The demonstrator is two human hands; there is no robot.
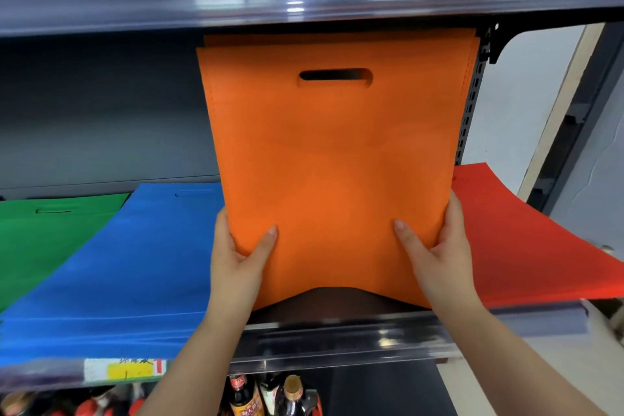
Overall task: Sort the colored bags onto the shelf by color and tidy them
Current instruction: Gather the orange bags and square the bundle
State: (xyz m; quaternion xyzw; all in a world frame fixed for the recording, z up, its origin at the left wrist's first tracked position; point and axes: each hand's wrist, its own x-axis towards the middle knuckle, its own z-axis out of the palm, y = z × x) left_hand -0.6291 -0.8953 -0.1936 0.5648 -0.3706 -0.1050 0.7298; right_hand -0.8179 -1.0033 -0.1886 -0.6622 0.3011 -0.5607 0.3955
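Your shelf (337, 334) runs beneath both hands. The orange bag (331, 162) stands upright between them, its lower corners pinched: left hand (236, 267) and right hand (439, 257), thumbs on front. Blue bag (111, 267) lies left, red bag (526, 246) right.

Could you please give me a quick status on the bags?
Both hands, left and right, grip orange bag upright. Gap between blue bag and red bag. Nothing blocking.
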